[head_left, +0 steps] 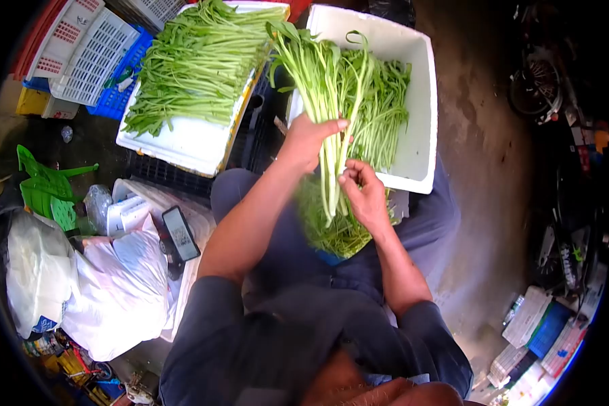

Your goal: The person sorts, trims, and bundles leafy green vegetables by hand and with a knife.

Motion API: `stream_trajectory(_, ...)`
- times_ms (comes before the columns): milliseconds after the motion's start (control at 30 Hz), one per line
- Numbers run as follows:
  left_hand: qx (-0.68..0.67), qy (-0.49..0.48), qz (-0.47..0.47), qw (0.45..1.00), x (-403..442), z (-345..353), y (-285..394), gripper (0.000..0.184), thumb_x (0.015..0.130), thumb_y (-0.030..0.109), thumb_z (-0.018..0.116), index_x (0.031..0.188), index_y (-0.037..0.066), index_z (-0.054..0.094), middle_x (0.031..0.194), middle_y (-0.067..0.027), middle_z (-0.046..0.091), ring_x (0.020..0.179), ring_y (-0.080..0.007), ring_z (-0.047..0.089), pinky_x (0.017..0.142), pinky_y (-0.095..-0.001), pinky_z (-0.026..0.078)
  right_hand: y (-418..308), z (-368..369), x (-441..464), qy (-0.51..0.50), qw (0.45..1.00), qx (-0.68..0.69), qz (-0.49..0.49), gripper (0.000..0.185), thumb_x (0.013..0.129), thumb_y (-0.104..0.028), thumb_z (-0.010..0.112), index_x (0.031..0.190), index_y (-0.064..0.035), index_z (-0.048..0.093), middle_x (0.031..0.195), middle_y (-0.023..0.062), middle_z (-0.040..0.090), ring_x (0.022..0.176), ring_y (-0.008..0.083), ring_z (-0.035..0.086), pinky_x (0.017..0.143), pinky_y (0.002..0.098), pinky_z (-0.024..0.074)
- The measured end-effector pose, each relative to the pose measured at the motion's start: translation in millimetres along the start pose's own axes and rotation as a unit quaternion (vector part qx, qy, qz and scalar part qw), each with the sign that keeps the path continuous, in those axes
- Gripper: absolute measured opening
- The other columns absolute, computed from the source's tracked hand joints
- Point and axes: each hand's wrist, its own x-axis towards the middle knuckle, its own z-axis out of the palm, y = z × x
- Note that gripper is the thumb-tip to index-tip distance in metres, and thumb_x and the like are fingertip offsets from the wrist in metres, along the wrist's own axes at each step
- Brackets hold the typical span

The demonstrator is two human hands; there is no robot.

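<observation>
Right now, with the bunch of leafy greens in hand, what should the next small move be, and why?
Probably the right hand should even up the lower stem ends: they hang at different heights, that hand is close beside the stems, and the left hand grips the bunch of leafy greens higher up.

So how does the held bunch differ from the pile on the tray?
The bunch is held up in the left hand; the pile lies on the tray. The bunch is a handful, the pile a broad layer of many stalks. The bunch's leaves point to the picture's top, the pile's mostly to its left. Both are green, leafy stalks.
</observation>
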Motion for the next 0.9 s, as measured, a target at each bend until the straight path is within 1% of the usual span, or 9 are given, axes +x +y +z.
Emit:
stream_trajectory(167,-0.055,-0.034,-0.026,0.998,-0.8,-5.6,11.0,0.035,0.088,0.002,0.069,0.12,-0.002,0.056,0.104,-0.0176,0.068,0.087,-0.0269,0.07,0.074,-0.0385,0.062,4.4,8.6,4.4,0.003,1.0,0.021,-0.022,0.035,0.092,-0.006,0.064,0.125,0.0044,0.058,0.095,0.008,0.067,0.092,0.0161,0.062,0.086,0.0311,0.0505)
stream_trajectory(333,-0.101,-0.063,-0.05,0.992,-2.3,-5.7,16.9,0.055,0.088,0.004,0.07,0.139,-0.002,0.049,0.113,-0.0224,0.068,0.093,-0.0284,0.071,0.08,-0.0395,0.061,-14.9,0.2,11.5,-0.039,0.997,-0.051,-0.035,0.038,0.091,-0.01,0.063,0.127,0.0016,0.057,0.1,0.0194,0.069,0.093,0.0249,0.068,0.083,0.036,0.0531)
stream_trajectory(467,-0.151,-0.092,-0.06,0.982,-8.6,-6.2,33.7,0.063,0.089,0.009,0.07,0.145,-0.001,0.044,0.113,-0.0209,0.068,0.098,-0.0309,0.071,0.086,-0.0426,0.061,-37.2,-11.9,25.4,-0.104,0.989,-0.073,-0.073,0.039,0.093,-0.016,0.063,0.128,0.0006,0.058,0.104,0.0189,0.07,0.094,0.0254,0.069,0.083,0.0365,0.0541)
stream_trajectory(567,-0.118,-0.104,-0.039,0.987,-2.1,-23.2,35.8,0.063,0.089,0.009,0.07,0.145,-0.002,0.043,0.109,-0.0184,0.069,0.096,-0.0297,0.071,0.088,-0.0441,0.06,-47.1,-26.0,44.8,-0.189,0.982,-0.005,-0.02,0.04,0.093,-0.018,0.065,0.129,-0.0014,0.061,0.106,0.016,0.071,0.091,0.0224,0.07,0.083,0.0338,0.0544)
stream_trajectory(600,-0.132,-0.1,-0.007,0.986,-0.3,-24.4,37.3,0.063,0.088,0.01,0.071,0.144,-0.002,0.044,0.104,-0.0154,0.068,0.092,-0.0282,0.071,0.089,-0.046,0.059,-35.1,-35.5,58.5,-0.233,0.967,0.09,0.052,0.04,0.093,-0.019,0.065,0.13,-0.0029,0.062,0.106,0.0119,0.072,0.087,0.0187,0.069,0.081,0.0306,0.0545)
stream_trajectory(633,-0.132,-0.097,0.021,0.986,0.7,-25.4,41.6,0.065,0.087,0.011,0.071,0.144,-0.002,0.043,0.101,-0.0119,0.067,0.09,-0.0272,0.071,0.09,-0.0487,0.059,-28.9,-43.0,78.0,-0.212,0.968,0.079,0.106,0.04,0.094,-0.018,0.063,0.13,-0.0005,0.061,0.102,0.0095,0.072,0.084,0.0153,0.067,0.079,0.029,0.0541)
stream_trajectory(700,-0.165,-0.068,0.061,0.982,0.8,-24.4,47.4,0.067,0.087,0.013,0.072,0.145,-0.002,0.041,0.102,-0.0099,0.065,0.093,-0.0269,0.07,0.091,-0.0527,0.058,13.2,-49.7,128.6,-0.132,0.987,0.029,0.086,0.04,0.094,-0.018,0.062,0.127,0.0054,0.061,0.092,0.0091,0.071,0.079,0.014,0.066,0.076,0.0278,0.0531)
stream_trajectory(800,-0.212,-0.075,0.074,0.972,0.1,-22.8,51.0,0.066,0.088,0.008,0.069,0.148,0.004,0.041,0.104,-0.0114,0.066,0.097,-0.0299,0.07,0.087,-0.0549,0.059,118.5,-49.7,200.1,-0.099,0.977,-0.072,0.172,0.028,0.087,-0.017,0.066,0.108,0.0025,0.07,0.087,0.0112,0.069,0.077,0.016,0.066,0.073,0.0295,0.0544)
stream_trajectory(900,-0.215,-0.073,0.084,0.97,3.1,-30.2,48.9,0.067,0.089,0.009,0.069,0.149,0.009,0.04,0.103,-0.0132,0.065,0.096,-0.0329,0.071,0.081,-0.0522,0.061,198.9,-29.4,244.8,-0.127,0.951,-0.226,0.167,0.025,0.086,-0.018,0.064,0.098,0.0022,0.071,0.088,0.0178,0.07,0.081,0.0265,0.07,0.073,0.0377,0.0563)
